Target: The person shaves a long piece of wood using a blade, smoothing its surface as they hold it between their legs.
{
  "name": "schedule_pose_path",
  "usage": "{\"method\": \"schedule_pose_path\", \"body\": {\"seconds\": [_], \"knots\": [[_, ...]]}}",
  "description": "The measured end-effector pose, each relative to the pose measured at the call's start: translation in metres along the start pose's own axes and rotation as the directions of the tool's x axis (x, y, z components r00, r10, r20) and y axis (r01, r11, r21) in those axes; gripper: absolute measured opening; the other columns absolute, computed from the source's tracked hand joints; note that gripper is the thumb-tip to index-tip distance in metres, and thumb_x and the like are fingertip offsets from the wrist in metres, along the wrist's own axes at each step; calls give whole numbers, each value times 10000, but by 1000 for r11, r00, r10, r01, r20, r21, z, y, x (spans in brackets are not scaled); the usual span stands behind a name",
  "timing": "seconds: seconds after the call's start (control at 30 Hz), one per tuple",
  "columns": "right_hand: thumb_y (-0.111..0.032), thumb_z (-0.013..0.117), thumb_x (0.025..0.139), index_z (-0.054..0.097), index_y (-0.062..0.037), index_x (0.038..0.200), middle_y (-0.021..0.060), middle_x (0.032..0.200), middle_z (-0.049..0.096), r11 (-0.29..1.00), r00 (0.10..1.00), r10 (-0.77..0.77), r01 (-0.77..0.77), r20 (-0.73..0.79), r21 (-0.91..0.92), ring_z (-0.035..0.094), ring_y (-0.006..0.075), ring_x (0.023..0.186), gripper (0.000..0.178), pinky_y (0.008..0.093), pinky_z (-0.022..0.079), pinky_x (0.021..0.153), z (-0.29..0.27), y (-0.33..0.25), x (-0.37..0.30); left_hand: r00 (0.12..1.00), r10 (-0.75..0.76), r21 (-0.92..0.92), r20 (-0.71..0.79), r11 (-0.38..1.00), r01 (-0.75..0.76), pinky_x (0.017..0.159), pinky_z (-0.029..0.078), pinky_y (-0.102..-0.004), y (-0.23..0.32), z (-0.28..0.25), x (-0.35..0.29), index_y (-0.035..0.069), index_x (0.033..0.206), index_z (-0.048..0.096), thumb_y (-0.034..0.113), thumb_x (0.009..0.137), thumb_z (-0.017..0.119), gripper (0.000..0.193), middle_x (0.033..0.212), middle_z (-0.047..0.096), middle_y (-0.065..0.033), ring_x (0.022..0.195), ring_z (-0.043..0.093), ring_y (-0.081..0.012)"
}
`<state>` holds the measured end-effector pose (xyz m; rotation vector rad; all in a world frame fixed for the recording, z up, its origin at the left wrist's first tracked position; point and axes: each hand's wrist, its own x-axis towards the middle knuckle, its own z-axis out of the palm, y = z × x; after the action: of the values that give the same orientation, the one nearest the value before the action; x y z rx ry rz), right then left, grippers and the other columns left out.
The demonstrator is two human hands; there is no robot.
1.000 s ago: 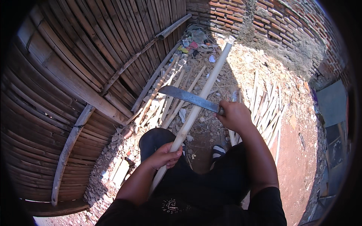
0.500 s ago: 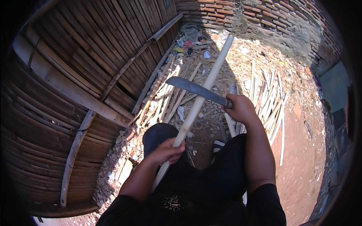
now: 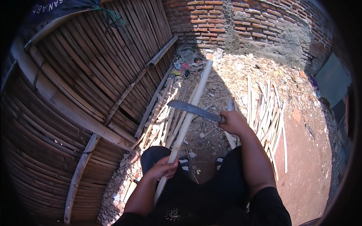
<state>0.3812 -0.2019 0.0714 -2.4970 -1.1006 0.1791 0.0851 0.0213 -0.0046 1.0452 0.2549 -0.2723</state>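
Note:
A long pale bamboo strip slants from my lap up and away to the right, its far end over the littered ground. Near its lower end my left hand is closed around it, beside my left knee. My right hand grips the handle of a machete. The broad dark blade points left and crosses over the strip around its middle, with the tip past the strip's left side. Whether the blade's edge touches the strip I cannot tell.
A bamboo slat wall stands close on the left, a brick wall at the back. Loose bamboo strips lie in a pile on the right. More sticks lie along the slat wall, among rubble and rubbish.
My view has tilted up, so more of the brick wall shows. The strip's far end has swung left, and the machete lies slightly farther left and lower in view. Both grips stay the same.

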Motion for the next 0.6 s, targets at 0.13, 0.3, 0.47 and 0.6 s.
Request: {"method": "schedule_pose_path", "body": {"seconds": [0.13,0.3,0.47,0.6], "knots": [[-367,773,811,703,-134,1026,155,892,720,998,998,-64,65,-14,18,693,387,910,325,502,548,799,21,11,5,1000,-12,-39,23,999,13,417,339,-238,-4,-2,2,138,953,480,260,1002,650,215,643,397,43,449,397,-78],[-367,780,800,702,-133,1024,156,878,719,957,953,-263,277,150,-84,696,394,874,333,501,553,769,37,-13,-3,1000,-6,-7,4,1000,6,422,331,-251,-2,1,4,139,962,480,245,1001,648,202,635,395,39,455,400,-91],[-375,784,798,703,-119,1041,171,895,716,976,975,-206,211,83,-46,693,397,891,362,506,544,782,26,-11,1,1000,8,44,-13,999,-7,425,321,-268,-6,1,-1,135,994,487,236,995,655,196,616,399,33,457,405,-103],[-379,783,804,705,-106,1056,182,915,714,998,998,-21,24,-67,55,690,400,915,380,504,540,805,22,22,10,1000,-7,58,-16,998,8,427,316,-271,-4,2,-2,132,1015,492,238,992,659,199,611,397,33,457,402,-104]]}}
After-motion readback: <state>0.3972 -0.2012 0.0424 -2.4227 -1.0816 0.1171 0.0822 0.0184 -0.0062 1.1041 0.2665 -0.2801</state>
